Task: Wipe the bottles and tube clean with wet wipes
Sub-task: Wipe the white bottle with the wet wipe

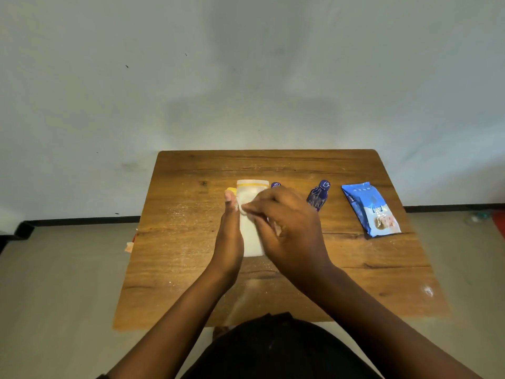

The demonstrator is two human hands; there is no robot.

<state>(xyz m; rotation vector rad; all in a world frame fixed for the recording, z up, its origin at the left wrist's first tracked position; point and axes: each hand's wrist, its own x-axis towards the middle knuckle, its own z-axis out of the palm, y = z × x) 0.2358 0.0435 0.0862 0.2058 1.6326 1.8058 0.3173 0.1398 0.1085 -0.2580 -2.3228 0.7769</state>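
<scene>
A white tube (pixel 252 236) with a yellow band at its far end lies lengthwise in the middle of the wooden table (pixel 355 283). My left hand (pixel 229 236) is pressed flat along its left side and steadies it. My right hand (pixel 287 228) lies over the tube from the right, fingertips pinched on a white wet wipe (pixel 245 209) against the tube's face. The wipe is hard to tell from the tube. A small yellow piece (pixel 231 190) shows behind my left fingertips. One dark blue bottle (pixel 318 195) stands right of my hands. A second blue bottle (pixel 276 185) peeks out behind my right hand.
A blue pack of wet wipes (pixel 370 210) lies at the table's right side. White dust or crumbs speckle the tabletop (pixel 180 214) left of my hands. A plain wall stands just behind the table, and a small orange scrap (pixel 129 247) lies on the floor by the left edge.
</scene>
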